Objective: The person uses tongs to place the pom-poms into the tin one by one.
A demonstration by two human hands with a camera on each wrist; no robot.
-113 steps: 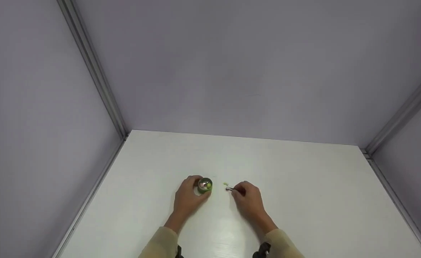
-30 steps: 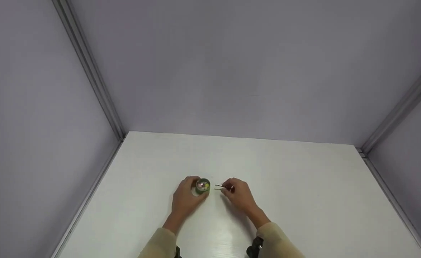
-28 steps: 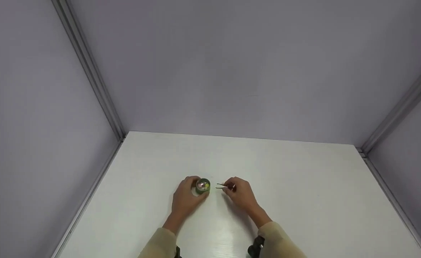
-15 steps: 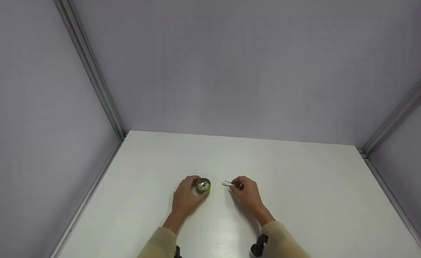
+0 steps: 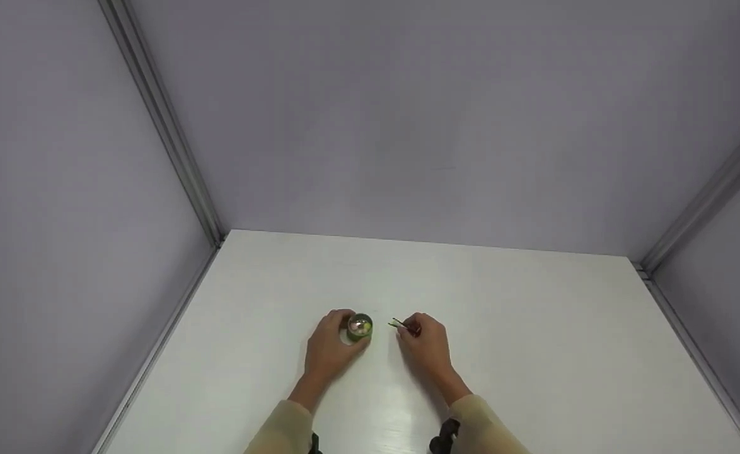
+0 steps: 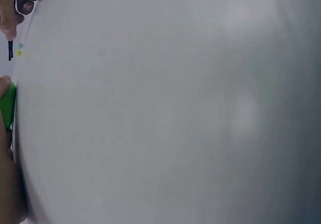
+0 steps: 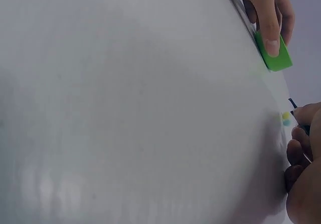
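Fingers on a green cup and a pair of tweezers

Fingers (image 5: 343, 317) of the left hand (image 5: 327, 349) curl round a small green cup (image 5: 360, 327) that stands upright on the white bench (image 5: 534, 353); the right wrist view shows one finger pressed against the cup's green side. Small pale and yellow-green bits lie inside the cup. Just to its right, the right hand (image 5: 425, 347) pinches dark tweezers (image 5: 399, 325) between thumb and fingers, the tips pointing toward the cup but apart from it. Whether the tweezer tips hold anything cannot be told. Two tiny beads (image 7: 286, 119), one yellow and one pale blue-green, lie on the bench beside the tweezer tips, between the two hands. Both forearms wear beige sleeves (image 5: 282, 429). Grey walls (image 5: 408, 113) with metal corner strips stand round the bench.
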